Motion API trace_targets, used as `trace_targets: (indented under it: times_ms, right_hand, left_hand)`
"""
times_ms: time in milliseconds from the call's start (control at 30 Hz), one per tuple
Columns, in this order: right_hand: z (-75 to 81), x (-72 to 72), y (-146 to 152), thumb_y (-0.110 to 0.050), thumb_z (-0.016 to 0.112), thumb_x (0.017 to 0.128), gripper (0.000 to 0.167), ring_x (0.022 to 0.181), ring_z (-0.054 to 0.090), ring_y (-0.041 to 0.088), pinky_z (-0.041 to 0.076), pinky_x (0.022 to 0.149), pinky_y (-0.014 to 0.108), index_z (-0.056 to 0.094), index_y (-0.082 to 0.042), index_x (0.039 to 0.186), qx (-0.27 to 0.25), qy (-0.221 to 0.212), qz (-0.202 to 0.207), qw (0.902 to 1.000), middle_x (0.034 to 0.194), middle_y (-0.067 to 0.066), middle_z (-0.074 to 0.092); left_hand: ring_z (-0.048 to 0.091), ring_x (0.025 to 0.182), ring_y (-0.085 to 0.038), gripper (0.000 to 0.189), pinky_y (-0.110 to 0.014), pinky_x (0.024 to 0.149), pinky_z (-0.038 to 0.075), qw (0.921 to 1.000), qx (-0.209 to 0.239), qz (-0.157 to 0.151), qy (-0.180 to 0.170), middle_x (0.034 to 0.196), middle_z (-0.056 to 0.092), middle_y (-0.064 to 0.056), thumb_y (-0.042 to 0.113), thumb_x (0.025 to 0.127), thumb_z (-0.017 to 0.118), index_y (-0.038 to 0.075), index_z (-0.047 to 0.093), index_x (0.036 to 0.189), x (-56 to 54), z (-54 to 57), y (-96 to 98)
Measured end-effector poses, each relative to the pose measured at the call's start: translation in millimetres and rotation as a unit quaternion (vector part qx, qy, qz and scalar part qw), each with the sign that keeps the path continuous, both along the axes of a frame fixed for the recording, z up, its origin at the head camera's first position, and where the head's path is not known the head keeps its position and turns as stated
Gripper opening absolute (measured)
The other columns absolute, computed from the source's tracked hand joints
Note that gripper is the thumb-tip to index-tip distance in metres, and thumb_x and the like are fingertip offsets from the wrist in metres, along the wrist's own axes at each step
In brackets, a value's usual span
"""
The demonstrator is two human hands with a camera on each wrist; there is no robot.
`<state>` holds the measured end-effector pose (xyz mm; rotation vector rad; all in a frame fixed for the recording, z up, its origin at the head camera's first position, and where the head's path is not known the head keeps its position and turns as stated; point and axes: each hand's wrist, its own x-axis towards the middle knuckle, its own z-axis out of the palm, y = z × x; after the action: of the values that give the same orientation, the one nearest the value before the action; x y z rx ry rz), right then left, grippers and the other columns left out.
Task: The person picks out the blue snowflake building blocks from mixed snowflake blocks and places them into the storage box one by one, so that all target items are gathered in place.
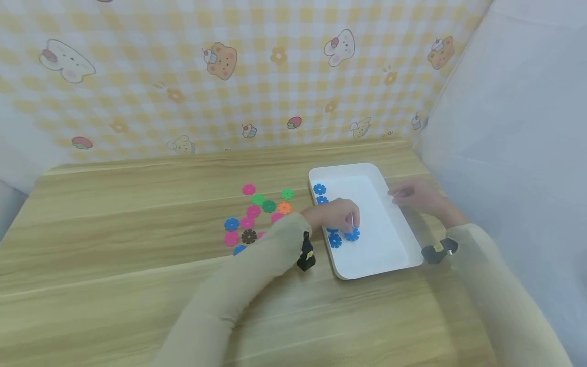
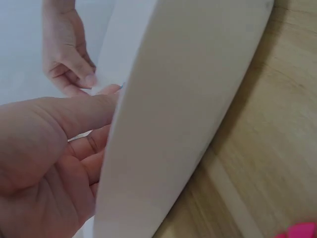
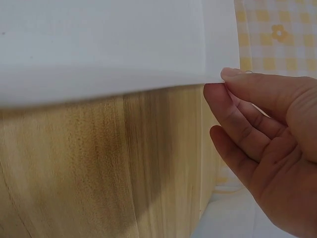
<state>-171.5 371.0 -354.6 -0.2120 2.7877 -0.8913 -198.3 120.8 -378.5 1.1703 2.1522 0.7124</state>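
Observation:
My left hand (image 1: 340, 214) reaches over the near-left wall of a white tray (image 1: 385, 232). Its thumb and fingertips pinch a blue notched plastic disc (image 1: 352, 234) low over the tray floor; in the left wrist view the tray wall hides most of that disc. More blue discs (image 1: 335, 240) lie along the tray's left side, some covered by the hand. On the opposite side, my right hand (image 1: 419, 196) holds the tray's right rim between thumb and forefinger. The right wrist view shows this hand (image 3: 270, 119) gripping the rim, its other fingers loosely bent below.
Left of the tray, loose notched discs lie on the wooden table (image 1: 137, 306): pink (image 1: 231, 238), green (image 1: 269, 206), orange (image 1: 285, 207), brown (image 1: 249, 236) and blue (image 1: 231, 224). The left sleeve covers part of them. A checked cloth (image 1: 275, 92) hangs behind, a white sheet (image 1: 518, 127) at right.

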Motion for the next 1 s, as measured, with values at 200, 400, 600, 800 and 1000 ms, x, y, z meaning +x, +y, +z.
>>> trace_targets:
  times_ms: [200,400,600,800,1000]
  right_hand:
    - [-1.2,-0.7,0.4,-0.005,0.061,0.086,0.028,0.099,0.056,0.041,0.045,0.084,0.050,0.059,0.007,0.111,0.000,0.001,0.003,1.0000,0.109,0.025,0.060]
    - [-2.3,-1.2,1.6,-0.005,0.061,0.085,0.028,0.099,0.056,0.041,0.045,0.084,0.050,0.060,0.008,0.110,-0.005,0.006,0.007,0.9999,0.109,0.025,0.060]
    - [-2.7,-1.1,1.5,-0.004,0.062,0.085,0.029,0.100,0.056,0.041,0.045,0.085,0.050,0.059,0.008,0.110,-0.012,0.005,0.005,0.9999,0.110,0.026,0.060]
    - [-3.6,-1.8,1.9,-0.006,0.062,0.086,0.029,0.100,0.056,0.040,0.044,0.086,0.050,0.059,0.008,0.111,-0.011,0.002,0.005,0.9999,0.110,0.025,0.060]
    - [-2.6,-0.5,2.3,-0.006,0.061,0.086,0.030,0.100,0.056,0.040,0.044,0.085,0.050,0.059,0.008,0.112,-0.010,-0.001,0.002,0.9999,0.110,0.025,0.060]
  left_hand:
    - [0.054,0.090,-0.014,0.008,-0.019,0.074,0.044,0.9987,-0.044,0.016,0.022,0.098,0.057,-0.002,0.003,0.086,0.060,0.008,0.061,0.091,6.7,-0.7,4.9]
    - [0.054,0.089,-0.014,0.008,-0.020,0.074,0.044,0.9978,-0.057,0.026,0.021,0.098,0.057,-0.001,0.003,0.086,0.059,0.009,0.061,0.091,10.6,-1.1,7.2]
    - [0.053,0.088,-0.013,0.007,-0.019,0.073,0.044,0.9975,-0.056,0.032,0.030,0.095,0.058,0.000,0.007,0.086,0.060,0.011,0.061,0.092,8.3,-2.1,6.3]
    - [0.054,0.082,-0.012,0.011,-0.019,0.069,0.045,0.9988,0.006,0.041,0.025,0.088,0.058,0.000,0.010,0.087,0.061,0.009,0.061,0.098,2.6,8.2,-13.4]
    - [0.054,0.078,-0.012,0.015,-0.020,0.068,0.046,0.9939,0.072,0.066,0.051,0.084,0.058,0.001,0.008,0.087,0.057,0.005,0.060,0.102,-1.3,17.1,-57.5]
